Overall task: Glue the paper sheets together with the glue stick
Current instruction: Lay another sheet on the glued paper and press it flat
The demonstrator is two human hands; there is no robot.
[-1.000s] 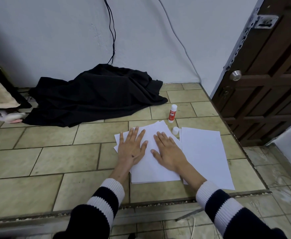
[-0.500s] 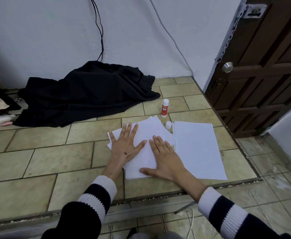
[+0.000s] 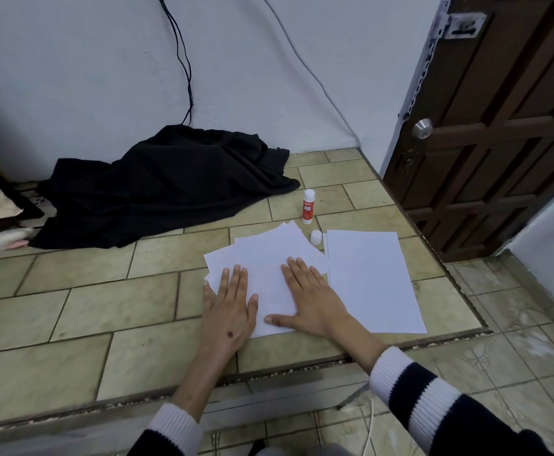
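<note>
Left hand (image 3: 228, 306) and right hand (image 3: 305, 296): both flat, fingers spread, gripping nothing, pressing the fanned paper stack (image 3: 269, 258) on the tiled ledge (image 3: 104, 311). Both have slid nearer along the sheets since a second ago, the left heel now off the near-left edge; judged a smoothing pass bonding the glued sheets. Single sheet (image 3: 371, 281): right, just beside. Cap (image 3: 315, 237): off, far of the stack. Glue stick (image 3: 308, 206): upright, farther; red label, lettering seemingly "GLUE STICK", too blurred for certainty.
</note>
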